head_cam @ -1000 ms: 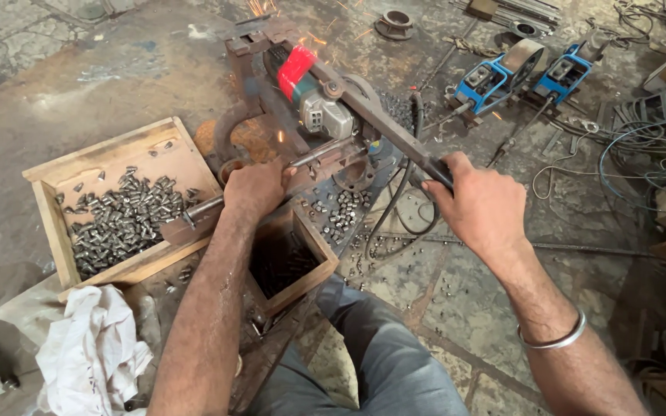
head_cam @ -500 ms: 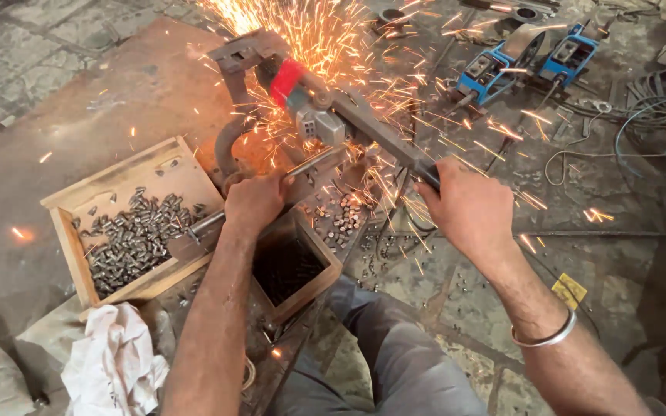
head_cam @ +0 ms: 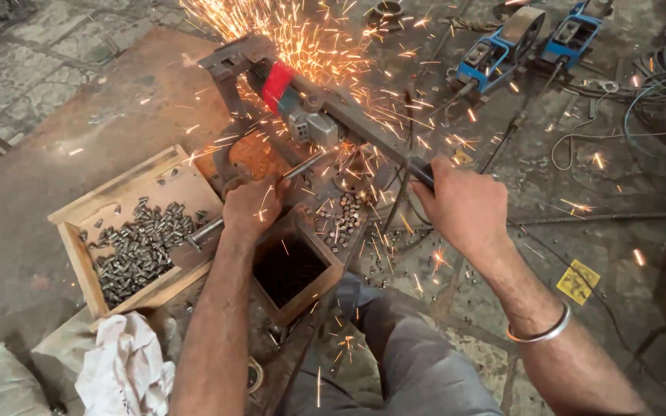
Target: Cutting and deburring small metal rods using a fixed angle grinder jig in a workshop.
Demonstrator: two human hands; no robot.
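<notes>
My left hand (head_cam: 250, 206) grips a thin steel rod (head_cam: 302, 165) that runs from the wooden box up under the cutting disc. My right hand (head_cam: 460, 204) is closed on the long handle (head_cam: 383, 146) of a chop saw (head_cam: 302, 115) with a red guard, pressed down. Orange sparks (head_cam: 325, 46) spray up and outward from the cut. Several short cut metal pieces (head_cam: 342, 219) lie beside the saw. A silver bangle (head_cam: 539, 333) sits on my right wrist.
A wooden box (head_cam: 82, 266) of cut metal pieces is at left, a dark open wooden box (head_cam: 306, 296) below the saw. White cloth (head_cam: 125, 370) lies lower left. Two blue machines (head_cam: 502, 50) and cables (head_cam: 641, 100) lie at upper right on the floor.
A second ago there were almost no sparks; now a wide shower flies from the disc. My right hand has pushed the saw handle down while my left hand keeps the rod in place.
</notes>
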